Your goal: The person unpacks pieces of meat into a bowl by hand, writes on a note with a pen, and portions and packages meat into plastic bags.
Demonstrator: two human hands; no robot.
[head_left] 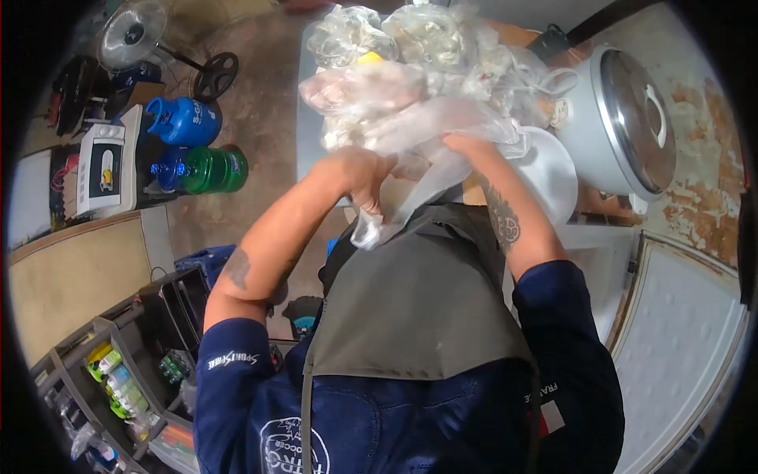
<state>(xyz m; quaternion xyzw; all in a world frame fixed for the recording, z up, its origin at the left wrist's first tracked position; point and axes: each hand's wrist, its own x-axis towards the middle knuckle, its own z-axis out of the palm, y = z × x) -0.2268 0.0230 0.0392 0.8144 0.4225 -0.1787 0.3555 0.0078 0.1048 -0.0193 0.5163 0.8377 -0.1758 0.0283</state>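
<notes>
A clear plastic bag [422, 186] is stretched between my hands, close in front of my dark apron. My left hand [363, 178] is closed on the bag, and a crumpled end of it hangs below the fingers. My right hand [466, 146] is at the bag's other side, its fingers mostly hidden by the film, so its grip cannot be made out. Just beyond my hands lie several filled clear bags, one with pinkish contents [363, 85] and others whitish [430, 35]. A white round lid or plate [545, 178] is beside my right forearm.
At the right stands a large white cooker [612, 118] with a glass lid. On the left are a fan [130, 35], a blue gas cylinder [185, 121], a green water bottle [215, 170] and a white microwave [101, 170]. A grey shelf [118, 340] holds packets at lower left.
</notes>
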